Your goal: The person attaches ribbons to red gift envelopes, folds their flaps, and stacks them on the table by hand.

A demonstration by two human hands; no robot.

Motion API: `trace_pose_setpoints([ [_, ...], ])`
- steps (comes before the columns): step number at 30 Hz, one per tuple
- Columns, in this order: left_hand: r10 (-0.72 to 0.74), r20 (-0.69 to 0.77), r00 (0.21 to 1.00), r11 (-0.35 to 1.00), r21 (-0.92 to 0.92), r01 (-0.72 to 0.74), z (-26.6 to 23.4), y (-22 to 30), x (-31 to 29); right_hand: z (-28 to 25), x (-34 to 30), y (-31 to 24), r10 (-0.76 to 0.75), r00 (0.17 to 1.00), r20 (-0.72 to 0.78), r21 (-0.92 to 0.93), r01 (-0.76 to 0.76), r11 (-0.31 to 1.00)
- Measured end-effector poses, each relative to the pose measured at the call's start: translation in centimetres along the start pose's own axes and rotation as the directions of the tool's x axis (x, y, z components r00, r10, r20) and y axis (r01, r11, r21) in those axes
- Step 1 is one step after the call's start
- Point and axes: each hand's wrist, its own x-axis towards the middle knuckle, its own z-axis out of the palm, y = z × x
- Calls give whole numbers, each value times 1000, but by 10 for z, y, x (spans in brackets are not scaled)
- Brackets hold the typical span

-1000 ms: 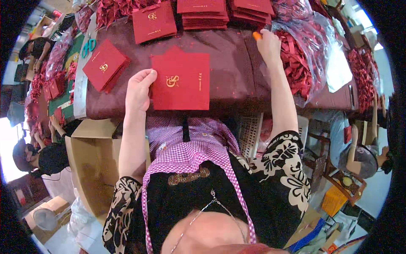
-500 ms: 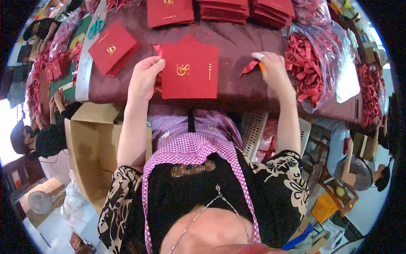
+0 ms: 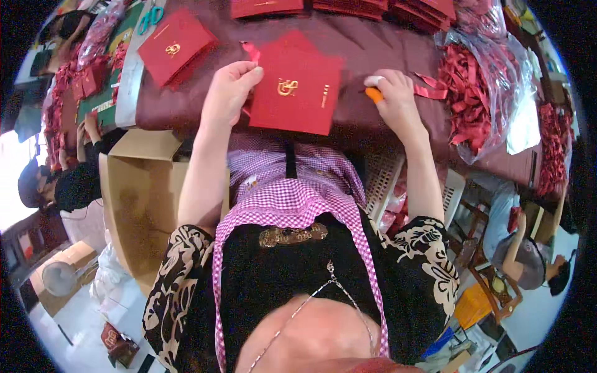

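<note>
My left hand (image 3: 231,93) is closed, thumb and fingers pinching the left edge of a flat red square folder (image 3: 298,93) with a gold emblem. A short red ribbon end (image 3: 250,50) sticks out beside that edge. Another flat red piece shows behind the folder's top. To its right, my right hand (image 3: 398,99) is closed around a small orange-handled tool (image 3: 374,94), whose tip I cannot make out. Something white wraps one fingertip. Past this hand, a loose red ribbon (image 3: 431,92) lies by a clear plastic bag (image 3: 497,93) filled with red ribbons (image 3: 466,115).
Stacks of red folders (image 3: 423,12) line the far side of the dark red table (image 3: 367,46). More folders (image 3: 177,46) lie at left, near teal scissors (image 3: 150,20). Below the table edge stand a cardboard box (image 3: 134,211) and a white crate (image 3: 379,180). Other people work on both sides.
The view has shifted, and the folder is now slightly tilted. The dark red ribbon piece left of my right hand no longer shows there. The orange tool is more visible.
</note>
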Motion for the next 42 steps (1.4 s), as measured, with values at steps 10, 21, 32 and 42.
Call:
trace_pose_setpoints([
  [10, 25, 44, 999, 997, 74, -29, 10, 16, -15, 7, 23, -43, 298, 953, -45, 705, -181, 686],
  [21, 101, 79, 992, 975, 189, -114, 16, 20, -23, 42, 52, -97, 76, 959, -272, 380, 34, 924],
  [32, 180, 116, 977, 950, 236, -203, 22, 19, -29, 40, 55, -103, 65, 948, -311, 294, 31, 955],
  [42, 333, 66, 941, 879, 341, -334, 33, 22, -34, 30, 57, -110, 55, 953, -297, 257, 24, 966],
])
